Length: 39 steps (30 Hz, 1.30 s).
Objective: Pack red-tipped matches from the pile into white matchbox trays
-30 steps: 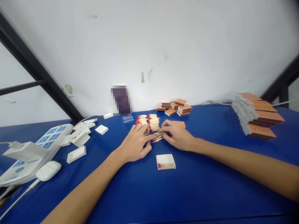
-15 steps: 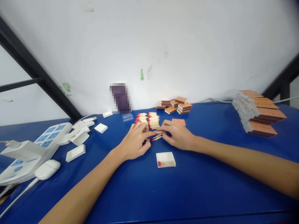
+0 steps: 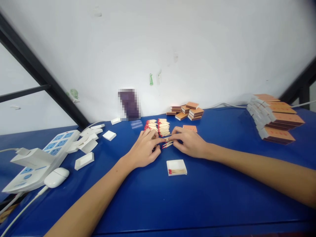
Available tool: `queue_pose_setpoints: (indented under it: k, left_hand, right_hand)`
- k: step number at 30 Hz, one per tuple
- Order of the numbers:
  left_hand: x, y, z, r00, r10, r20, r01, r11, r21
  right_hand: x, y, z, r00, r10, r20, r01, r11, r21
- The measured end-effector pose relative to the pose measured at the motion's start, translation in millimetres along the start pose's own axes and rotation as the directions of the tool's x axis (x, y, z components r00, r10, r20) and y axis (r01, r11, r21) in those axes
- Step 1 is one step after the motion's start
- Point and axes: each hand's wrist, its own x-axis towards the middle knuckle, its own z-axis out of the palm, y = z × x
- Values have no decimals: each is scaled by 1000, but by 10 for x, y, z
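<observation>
A few loose matches (image 3: 168,144) with red heads lie on the blue table between my hands. My left hand (image 3: 146,148) rests palm down at their head end, its index finger stretched against them and the thumb apart. At the other end, my right hand (image 3: 189,142) has its index finger and thumb about the matches; the exact grip is partly hidden. Just beyond my hands lie two piles of matches, a left pile (image 3: 151,125) and a right pile (image 3: 163,127). Nearer me sits a white matchbox tray (image 3: 176,163) with several matches along its front side.
Orange matchboxes (image 3: 195,113) are stacked by the wall, with a larger stack (image 3: 283,120) at right. One orange box (image 3: 190,128) lies beyond my right hand. White trays (image 3: 84,160), a power strip (image 3: 59,144) and a white earbud case (image 3: 56,177) stand at left.
The view has shifted slightly, so everything sits a little further right. My hands stay at the loose matches with almost the same pose.
</observation>
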Motion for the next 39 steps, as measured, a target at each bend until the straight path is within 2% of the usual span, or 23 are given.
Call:
queue_pose_setpoints:
  k: [8, 12, 15, 20, 27, 30, 34, 39]
  left_hand:
    - [4, 4, 21, 998, -44, -50, 43, 999, -28]
    - [6, 2, 40, 993, -72, -91, 68, 997, -47]
    - [7, 9, 40, 988, -107, -111, 101, 993, -58]
    - [7, 48, 11, 989, -111, -101, 110, 994, -19]
    - [0, 66, 6, 994, -86, -73, 83, 995, -46]
    - [14, 72, 27, 990, -121, -74, 115, 990, -78]
    - [47, 90, 63, 982, -170, -76, 163, 982, -98]
    - [58, 104, 75, 982, -166, -92, 160, 984, -74]
  right_hand:
    - [0, -7, 1, 1000, 15, 11, -15, 1000, 0]
    - [4, -14, 7, 996, 74, -44, -75, 997, -36]
    - [15, -19, 4, 993, 115, -25, -117, 991, -72]
    - [25, -9, 5, 989, 146, 9, -145, 987, -65]
    - [58, 91, 47, 985, 162, -55, -161, 987, 12]
    - [78, 132, 70, 980, 183, -73, -182, 983, 30]
    - [83, 137, 83, 985, 155, -73, -155, 988, 0]
    - [71, 104, 73, 990, 123, -62, -126, 991, -43]
